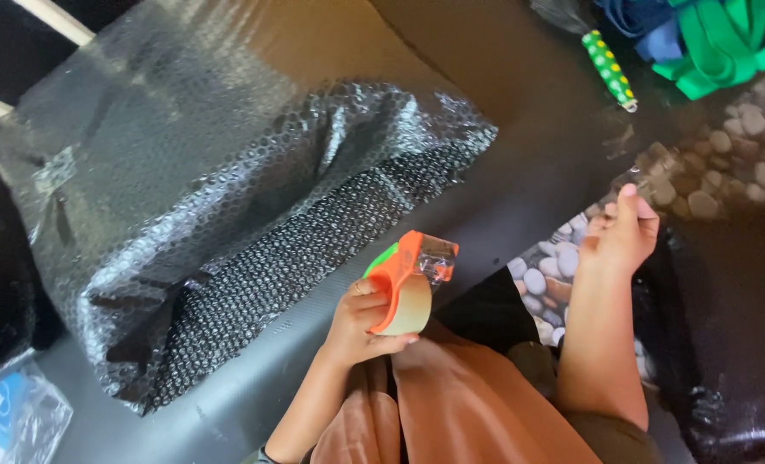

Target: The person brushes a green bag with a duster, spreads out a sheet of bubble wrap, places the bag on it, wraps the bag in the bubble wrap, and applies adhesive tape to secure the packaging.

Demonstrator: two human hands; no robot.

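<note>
Left hand, frame centre: clamped on orange tape dispenser. Bubble-wrapped parcel lies upper left, nearer this hand. Right hand: fingers pinching clear tape end.

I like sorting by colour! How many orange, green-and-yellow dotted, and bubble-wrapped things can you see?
Orange: 1, the tape dispenser in the left hand
Green with yellow dots: 1, the dotted stick
Bubble-wrapped: 1, the big parcel
Total: 3

Left hand fingers curled gripping; right hand raised, thumb up.
</note>
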